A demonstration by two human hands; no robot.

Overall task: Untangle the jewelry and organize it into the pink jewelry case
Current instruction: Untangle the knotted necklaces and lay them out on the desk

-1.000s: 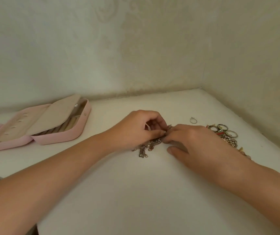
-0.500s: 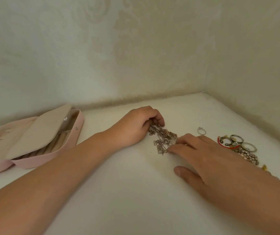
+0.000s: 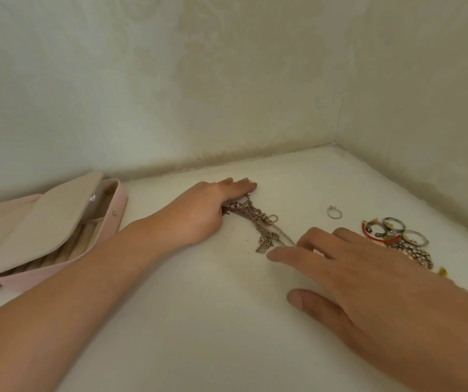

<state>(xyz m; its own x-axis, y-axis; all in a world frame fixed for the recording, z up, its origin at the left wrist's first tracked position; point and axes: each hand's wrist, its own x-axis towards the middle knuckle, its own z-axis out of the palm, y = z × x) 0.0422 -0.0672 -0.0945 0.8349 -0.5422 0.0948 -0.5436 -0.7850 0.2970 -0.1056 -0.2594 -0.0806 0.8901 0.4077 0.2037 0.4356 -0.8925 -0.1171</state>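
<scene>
Pretty sure I'm at home: pale damask-patterned wallpaper (image 3: 227, 80) meeting in a corner behind my plain white desk (image 3: 199, 321).

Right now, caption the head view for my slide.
Left hand presses and right hand touches a tangled silver chain; open pink jewelry case lies left.

The left forearm (image 3: 85, 278) is showing bare along its whole visible length, and so is the right forearm (image 3: 453, 335). The right hand (image 3: 368, 278) is showing a short, rounded thumbnail (image 3: 295, 302), seemingly unpainted. The left hand (image 3: 207, 213) is hiding its nails.
</scene>
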